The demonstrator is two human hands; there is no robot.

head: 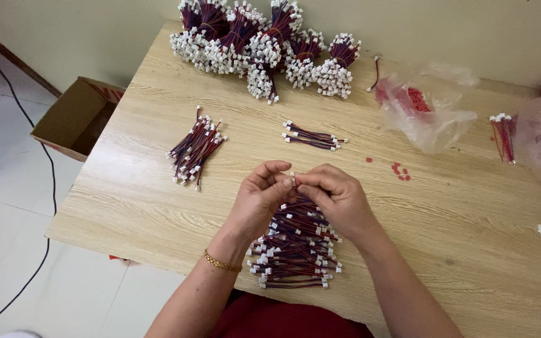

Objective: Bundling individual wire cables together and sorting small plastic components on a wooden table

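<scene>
Two hands meet above a pile of red-and-blue wire leads (295,250) on the wooden table (458,231). Left hand (259,199) and right hand (339,199) pinch one small white connector (293,180) between thumb and forefinger tips, fingers closed on it. Smaller wire piles (195,150) lie further back, tied bundles (264,40) at the far edge, and a clear plastic bag (430,112) to the right.

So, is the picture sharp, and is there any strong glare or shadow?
Head view: light is soft and even, with only faint shadows under the left hand and right hand; the table edges bow slightly from lens distortion; the clear plastic bag shows mild glare.
</scene>
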